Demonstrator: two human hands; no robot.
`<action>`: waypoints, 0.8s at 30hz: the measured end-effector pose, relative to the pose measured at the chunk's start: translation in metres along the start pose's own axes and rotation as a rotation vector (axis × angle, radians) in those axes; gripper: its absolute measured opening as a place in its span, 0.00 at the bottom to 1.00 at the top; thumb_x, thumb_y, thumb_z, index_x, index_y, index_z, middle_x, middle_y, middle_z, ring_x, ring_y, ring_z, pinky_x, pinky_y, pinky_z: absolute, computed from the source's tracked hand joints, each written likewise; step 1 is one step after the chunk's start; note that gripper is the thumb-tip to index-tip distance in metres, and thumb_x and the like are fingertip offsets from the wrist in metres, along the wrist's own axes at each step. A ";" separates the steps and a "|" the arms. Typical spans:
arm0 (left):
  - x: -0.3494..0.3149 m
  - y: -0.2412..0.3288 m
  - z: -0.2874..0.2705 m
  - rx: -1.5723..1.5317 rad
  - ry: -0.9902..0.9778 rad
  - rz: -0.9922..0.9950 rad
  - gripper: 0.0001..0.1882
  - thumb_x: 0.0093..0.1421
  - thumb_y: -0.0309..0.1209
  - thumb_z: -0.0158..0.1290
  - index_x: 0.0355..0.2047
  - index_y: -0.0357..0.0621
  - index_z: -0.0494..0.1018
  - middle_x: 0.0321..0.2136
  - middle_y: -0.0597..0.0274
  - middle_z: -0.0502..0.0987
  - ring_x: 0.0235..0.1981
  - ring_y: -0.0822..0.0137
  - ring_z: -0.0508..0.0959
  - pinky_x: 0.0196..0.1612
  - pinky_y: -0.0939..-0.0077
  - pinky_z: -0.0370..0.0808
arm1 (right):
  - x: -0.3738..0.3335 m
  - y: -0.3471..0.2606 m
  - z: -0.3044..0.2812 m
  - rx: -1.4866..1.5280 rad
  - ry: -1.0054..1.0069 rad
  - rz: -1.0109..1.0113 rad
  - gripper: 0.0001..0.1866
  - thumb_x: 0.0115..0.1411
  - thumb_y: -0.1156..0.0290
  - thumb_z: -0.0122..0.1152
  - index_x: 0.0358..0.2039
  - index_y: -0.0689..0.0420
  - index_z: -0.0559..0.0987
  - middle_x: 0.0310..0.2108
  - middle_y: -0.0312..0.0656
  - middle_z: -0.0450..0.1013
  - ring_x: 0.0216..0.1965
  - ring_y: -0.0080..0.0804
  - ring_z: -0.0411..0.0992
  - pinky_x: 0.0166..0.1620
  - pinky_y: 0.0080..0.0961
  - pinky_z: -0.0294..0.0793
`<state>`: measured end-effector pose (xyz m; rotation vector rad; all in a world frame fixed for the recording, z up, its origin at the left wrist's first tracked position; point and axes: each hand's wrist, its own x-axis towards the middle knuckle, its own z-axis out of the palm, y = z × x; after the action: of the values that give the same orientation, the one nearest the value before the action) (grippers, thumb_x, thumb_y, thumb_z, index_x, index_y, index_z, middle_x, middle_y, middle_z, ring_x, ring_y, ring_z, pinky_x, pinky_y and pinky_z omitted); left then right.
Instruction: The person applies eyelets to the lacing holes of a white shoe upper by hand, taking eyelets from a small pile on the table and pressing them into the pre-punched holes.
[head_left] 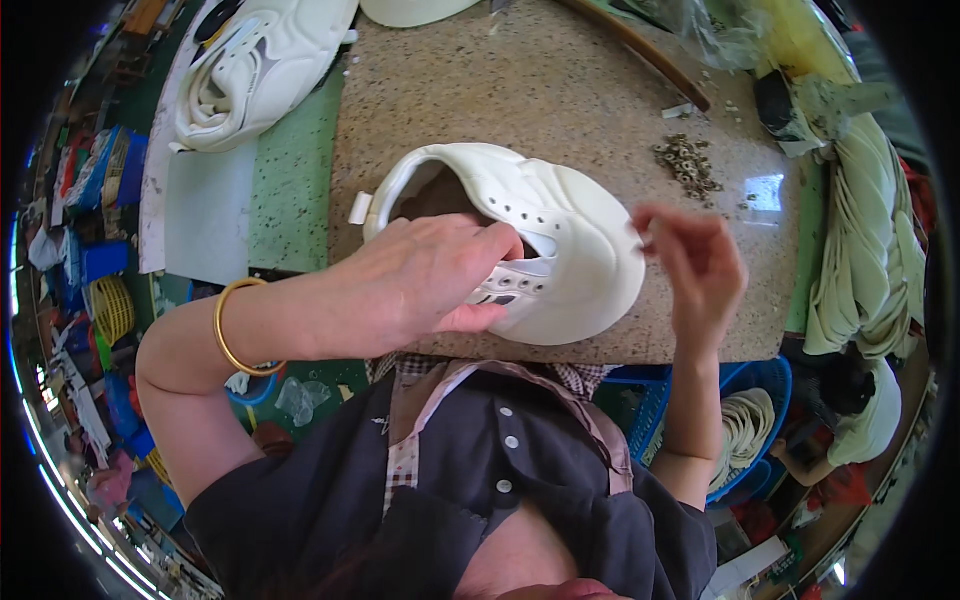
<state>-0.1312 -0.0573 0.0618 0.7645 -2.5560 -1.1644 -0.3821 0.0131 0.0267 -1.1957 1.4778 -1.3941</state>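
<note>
A white shoe upper (560,230) lies on its side on the speckled stone worktop (520,100). My left hand (430,280), with a gold bangle on the wrist, grips the shoe around its lace area, fingers reaching into the opening. My right hand (695,260) hovers just right of the shoe's toe, thumb and fingers pinched together; it is blurred and whatever small thing it may hold cannot be made out. A small heap of metal eyelets (688,160) lies on the worktop behind the right hand.
Another white shoe (255,65) rests on a white sheet at the back left. A stack of pale cut pieces (865,250) hangs at the right. A blue basket (745,420) holds more pieces below the table edge. A curved wooden stick (640,50) lies at the back.
</note>
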 end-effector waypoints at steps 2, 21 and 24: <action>-0.001 -0.003 -0.012 0.038 -0.169 -0.033 0.12 0.54 0.30 0.56 0.35 0.36 0.70 0.25 0.50 0.75 0.28 0.51 0.76 0.32 0.63 0.71 | -0.021 -0.008 0.017 0.071 -0.204 -0.026 0.05 0.54 0.84 0.61 0.33 0.67 0.76 0.34 0.46 0.78 0.33 0.27 0.77 0.36 0.21 0.79; 0.014 -0.001 -0.013 -0.358 -0.323 -0.238 0.15 0.52 0.29 0.62 0.35 0.33 0.72 0.26 0.54 0.78 0.29 0.69 0.78 0.36 0.77 0.76 | -0.037 0.007 0.059 -0.145 -0.195 -0.175 0.13 0.41 0.80 0.69 0.30 0.54 0.83 0.27 0.34 0.70 0.32 0.29 0.68 0.34 0.22 0.67; 0.012 0.003 -0.016 -0.262 -0.265 -0.227 0.08 0.56 0.25 0.55 0.35 0.35 0.72 0.29 0.52 0.77 0.28 0.63 0.77 0.33 0.71 0.73 | -0.030 0.000 0.041 -0.213 -0.365 -0.300 0.15 0.45 0.82 0.67 0.35 0.54 0.82 0.33 0.35 0.74 0.33 0.31 0.71 0.32 0.25 0.70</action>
<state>-0.1358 -0.0721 0.0741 0.9047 -2.4891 -1.7375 -0.3348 0.0312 0.0204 -1.7610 1.2448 -1.1416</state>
